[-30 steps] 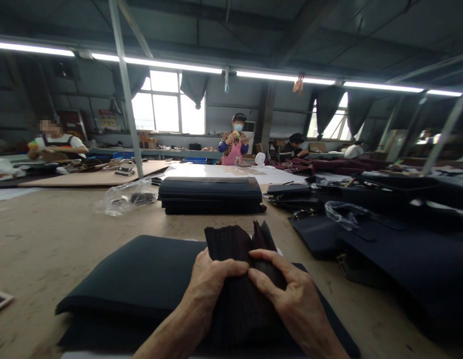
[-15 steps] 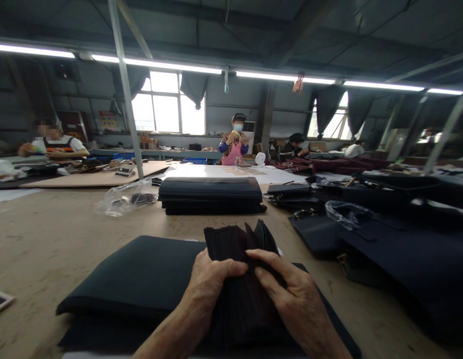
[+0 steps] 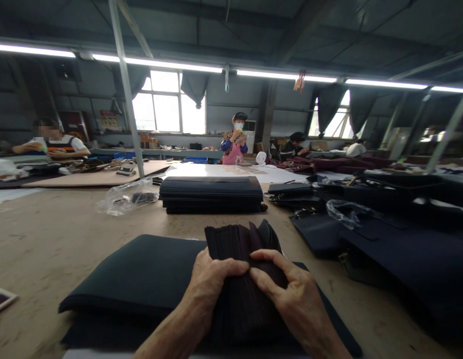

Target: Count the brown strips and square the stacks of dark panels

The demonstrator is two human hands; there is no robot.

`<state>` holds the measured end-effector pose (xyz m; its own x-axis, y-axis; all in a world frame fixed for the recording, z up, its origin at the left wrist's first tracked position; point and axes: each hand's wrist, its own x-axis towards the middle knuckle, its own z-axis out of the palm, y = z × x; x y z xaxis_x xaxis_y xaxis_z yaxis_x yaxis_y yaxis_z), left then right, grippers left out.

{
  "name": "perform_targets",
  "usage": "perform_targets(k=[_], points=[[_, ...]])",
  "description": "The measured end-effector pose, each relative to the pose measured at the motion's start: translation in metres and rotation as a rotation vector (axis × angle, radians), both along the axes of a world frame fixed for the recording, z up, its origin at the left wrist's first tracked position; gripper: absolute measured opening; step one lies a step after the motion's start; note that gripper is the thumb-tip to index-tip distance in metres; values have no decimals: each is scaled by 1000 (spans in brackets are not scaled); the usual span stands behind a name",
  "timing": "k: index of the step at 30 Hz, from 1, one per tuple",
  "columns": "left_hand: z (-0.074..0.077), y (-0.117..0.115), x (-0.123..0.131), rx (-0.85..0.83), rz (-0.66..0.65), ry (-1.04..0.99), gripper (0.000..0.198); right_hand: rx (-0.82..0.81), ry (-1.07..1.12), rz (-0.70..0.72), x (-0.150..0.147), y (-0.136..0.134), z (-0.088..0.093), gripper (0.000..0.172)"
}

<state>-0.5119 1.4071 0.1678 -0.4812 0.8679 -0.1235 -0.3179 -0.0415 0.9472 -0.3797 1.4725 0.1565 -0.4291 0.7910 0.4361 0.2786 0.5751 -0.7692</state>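
A thick bundle of dark fabric pieces point(image 3: 240, 299) stands on edge between my two hands, its layers fanned at the top. My left hand point(image 3: 207, 281) grips the bundle from the left, thumb pressed across the layers. From the right, my right hand point(image 3: 291, 284) pinches the layers with thumb and forefinger, near the left thumb's tip. A few dark purple and navy pieces lean apart at the bundle's upper right. Beneath and to the left lies a stack of larger dark panels point(image 3: 137, 274).
Beyond my hands sits a neat stack of dark panels point(image 3: 212, 194), with a clear plastic bag point(image 3: 126, 197) beside it. Dark navy bags point(image 3: 399, 249) cover the right side. A white-edged flat object point(image 3: 3, 300) lies at far left. Several people work farther back.
My right thumb and forefinger have shifted slightly among the layers, and more purple pieces show at the top. My left hand keeps its hold.
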Motion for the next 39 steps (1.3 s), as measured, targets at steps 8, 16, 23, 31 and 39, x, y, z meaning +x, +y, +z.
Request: perform_targets(k=[8,16,23,31,39], points=[[7,-1,6,33,63,-34,23,99,30,100,1,2,-4,25],[-2,1,-1,31,-5,14,33,54,-28,45,-2,-1,-2,23],[1,0,-1,25,-5,31,35,15,-7,33,-2,-1,1,23],[-2,1,1,18,4,-2,30,63,15,39,1,-2,-3,24],[-1,0,1,42,-15,2,29,118,-13,150,-1,1,-2,22]])
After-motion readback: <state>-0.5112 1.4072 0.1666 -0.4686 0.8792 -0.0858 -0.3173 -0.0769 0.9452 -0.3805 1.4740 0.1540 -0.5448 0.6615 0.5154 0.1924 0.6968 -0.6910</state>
